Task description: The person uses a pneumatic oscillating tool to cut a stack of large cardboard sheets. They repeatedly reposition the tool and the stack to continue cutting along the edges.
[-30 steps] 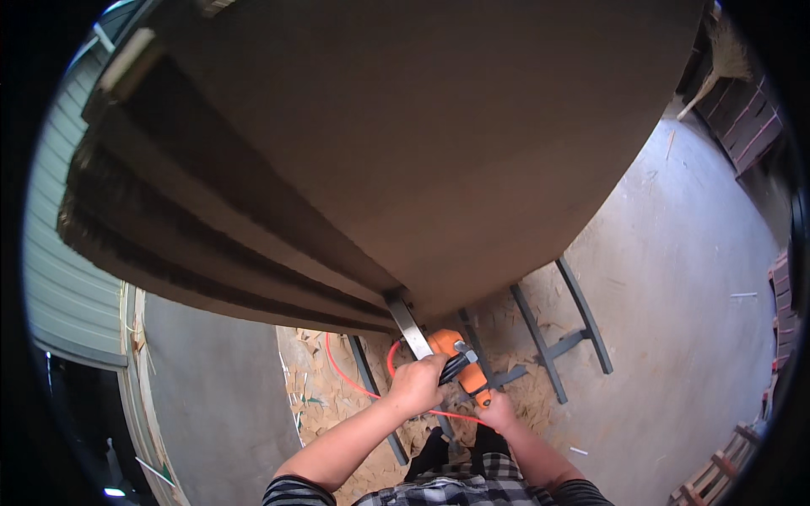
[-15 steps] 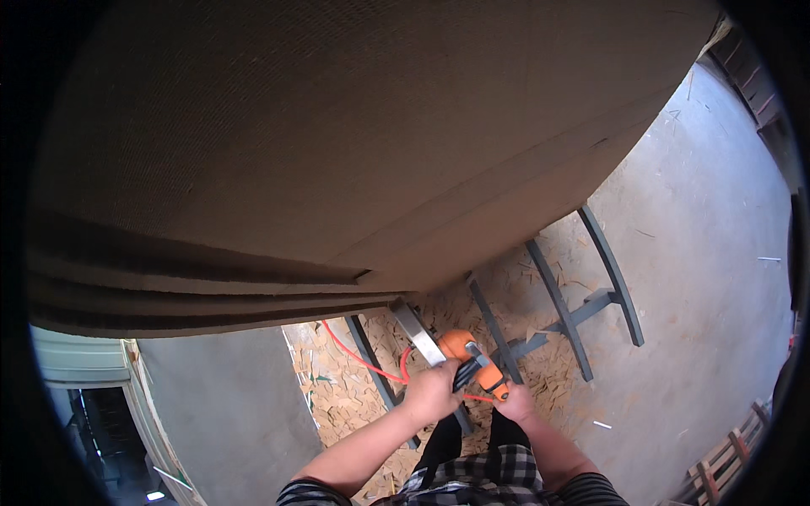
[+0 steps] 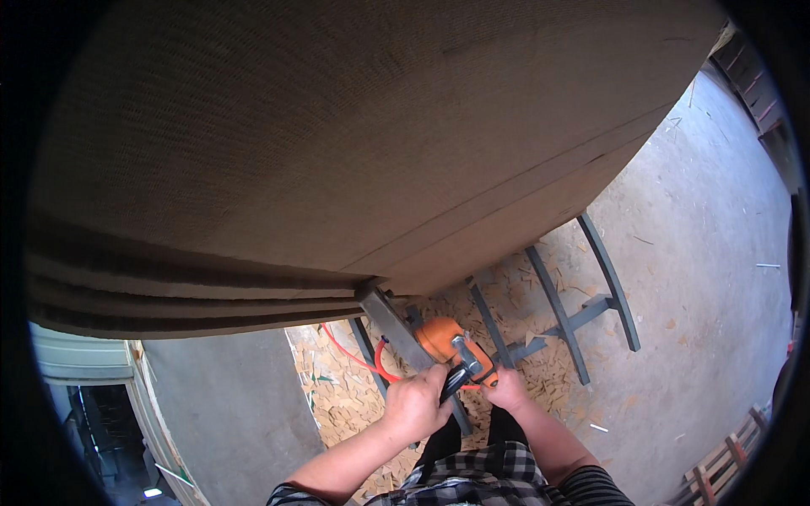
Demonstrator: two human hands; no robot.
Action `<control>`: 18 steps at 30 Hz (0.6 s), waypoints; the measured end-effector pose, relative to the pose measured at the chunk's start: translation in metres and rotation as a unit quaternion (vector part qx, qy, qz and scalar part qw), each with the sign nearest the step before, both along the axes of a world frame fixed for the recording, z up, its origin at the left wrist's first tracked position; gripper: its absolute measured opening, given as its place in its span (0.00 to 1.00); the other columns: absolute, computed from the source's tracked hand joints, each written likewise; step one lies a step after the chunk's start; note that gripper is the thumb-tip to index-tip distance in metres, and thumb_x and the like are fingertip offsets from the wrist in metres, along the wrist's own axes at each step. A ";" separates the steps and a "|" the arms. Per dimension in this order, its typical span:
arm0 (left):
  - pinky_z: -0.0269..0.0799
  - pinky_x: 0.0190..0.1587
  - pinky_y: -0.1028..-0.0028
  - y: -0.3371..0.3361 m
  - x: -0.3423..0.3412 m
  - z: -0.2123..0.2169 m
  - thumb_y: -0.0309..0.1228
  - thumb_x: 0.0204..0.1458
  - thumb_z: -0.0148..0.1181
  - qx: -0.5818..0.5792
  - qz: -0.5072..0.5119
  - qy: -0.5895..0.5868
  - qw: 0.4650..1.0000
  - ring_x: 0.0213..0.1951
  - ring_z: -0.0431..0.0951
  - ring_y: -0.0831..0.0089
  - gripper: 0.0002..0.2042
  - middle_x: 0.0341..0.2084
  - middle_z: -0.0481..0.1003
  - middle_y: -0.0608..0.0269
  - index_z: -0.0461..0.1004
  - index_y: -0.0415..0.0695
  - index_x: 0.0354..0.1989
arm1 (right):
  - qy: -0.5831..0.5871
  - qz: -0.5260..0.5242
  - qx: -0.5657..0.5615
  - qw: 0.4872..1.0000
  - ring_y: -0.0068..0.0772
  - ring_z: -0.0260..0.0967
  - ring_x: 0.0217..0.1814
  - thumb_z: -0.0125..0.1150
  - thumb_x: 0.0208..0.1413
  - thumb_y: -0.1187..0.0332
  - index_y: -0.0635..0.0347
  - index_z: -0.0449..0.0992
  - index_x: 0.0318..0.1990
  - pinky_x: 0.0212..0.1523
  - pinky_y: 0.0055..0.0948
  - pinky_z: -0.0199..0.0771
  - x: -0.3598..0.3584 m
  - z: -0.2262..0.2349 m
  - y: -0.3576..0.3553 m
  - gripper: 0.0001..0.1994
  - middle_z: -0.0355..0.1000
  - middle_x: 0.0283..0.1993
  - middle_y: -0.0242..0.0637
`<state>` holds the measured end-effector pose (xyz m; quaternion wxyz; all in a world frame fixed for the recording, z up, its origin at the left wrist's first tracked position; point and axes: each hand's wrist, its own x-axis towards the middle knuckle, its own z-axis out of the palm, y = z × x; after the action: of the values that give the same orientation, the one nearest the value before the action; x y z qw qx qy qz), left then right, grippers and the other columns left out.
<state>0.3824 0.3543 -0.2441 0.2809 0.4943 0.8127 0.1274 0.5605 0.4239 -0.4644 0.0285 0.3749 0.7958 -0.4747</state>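
The brown boards (image 3: 405, 152) block the far side across most of the width. The orange power tool (image 3: 437, 340) fills the gap between the left hand (image 3: 416, 406) and the boards' corner. A red hose (image 3: 343, 349) crosses left of it. Right of the right hand (image 3: 509, 390) there is open room, with grey legs (image 3: 564, 325) obstructing farther off and a wooden pallet (image 3: 702, 485) near right.

You have the tool (image 3: 439, 337) in your hands (image 3: 413, 406), the boards (image 3: 380, 152) before you, the stand (image 3: 557, 312) partly under them, scraps (image 3: 342, 396) on the floor (image 3: 675, 295), a pallet (image 3: 737, 449) at right
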 end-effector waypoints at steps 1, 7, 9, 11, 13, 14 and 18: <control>0.72 0.30 0.61 0.002 -0.002 -0.002 0.30 0.35 0.61 -0.006 0.000 -0.005 1.000 0.28 0.76 0.54 0.22 0.25 0.73 0.52 0.67 0.41 0.43 | -0.012 -0.001 0.004 1.000 0.52 0.72 0.31 0.65 0.35 0.62 0.62 0.72 0.39 0.33 0.43 0.72 0.000 -0.003 0.000 0.21 0.72 0.27 0.50; 0.72 0.31 0.61 0.007 -0.009 -0.034 0.30 0.35 0.60 -0.007 -0.009 -0.029 1.000 0.28 0.76 0.53 0.23 0.26 0.74 0.51 0.67 0.41 0.45 | -0.007 -0.014 -0.010 1.000 0.52 0.71 0.31 0.67 0.35 0.60 0.64 0.72 0.38 0.33 0.42 0.72 0.008 -0.032 -0.006 0.22 0.72 0.26 0.49; 0.72 0.31 0.61 0.007 -0.010 -0.046 0.30 0.36 0.60 -0.029 -0.007 -0.036 0.999 0.28 0.76 0.53 0.23 0.27 0.74 0.50 0.67 0.42 0.46 | -0.013 -0.015 -0.018 1.000 0.52 0.71 0.31 0.68 0.35 0.59 0.65 0.72 0.37 0.33 0.43 0.72 0.013 -0.042 -0.010 0.22 0.72 0.26 0.49; 0.72 0.32 0.61 0.009 -0.011 -0.057 0.30 0.37 0.60 -0.049 -0.002 -0.040 0.998 0.29 0.76 0.52 0.24 0.28 0.74 0.50 0.67 0.42 0.47 | -0.037 -0.006 -0.017 0.999 0.51 0.72 0.31 0.68 0.35 0.59 0.65 0.72 0.36 0.33 0.43 0.72 0.016 -0.054 -0.010 0.22 0.72 0.26 0.49; 0.72 0.32 0.61 0.014 -0.011 -0.070 0.30 0.37 0.60 -0.069 0.006 -0.042 0.997 0.30 0.76 0.52 0.24 0.28 0.75 0.49 0.67 0.43 0.47 | -0.077 0.012 -0.009 0.997 0.51 0.72 0.32 0.68 0.35 0.58 0.66 0.72 0.35 0.33 0.43 0.72 0.018 -0.068 -0.009 0.23 0.72 0.26 0.49; 0.72 0.32 0.61 0.014 -0.011 -0.080 0.30 0.38 0.60 -0.069 0.006 -0.044 0.997 0.30 0.76 0.52 0.24 0.29 0.74 0.49 0.66 0.43 0.48 | -0.087 0.015 -0.010 0.996 0.51 0.72 0.32 0.68 0.35 0.58 0.66 0.72 0.36 0.33 0.43 0.73 0.019 -0.076 -0.007 0.23 0.72 0.26 0.49; 0.72 0.34 0.61 0.019 -0.015 -0.124 0.30 0.38 0.60 -0.076 0.007 -0.049 0.996 0.32 0.76 0.52 0.24 0.29 0.74 0.49 0.65 0.43 0.48 | -0.110 0.026 -0.015 0.994 0.50 0.72 0.32 0.66 0.36 0.57 0.66 0.72 0.36 0.34 0.41 0.73 0.017 -0.114 0.005 0.23 0.73 0.27 0.49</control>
<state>0.3670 0.3735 -0.3677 0.3565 0.4589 0.8086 0.0918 0.5775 0.4287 -0.5784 0.1333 0.4035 0.7901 -0.4418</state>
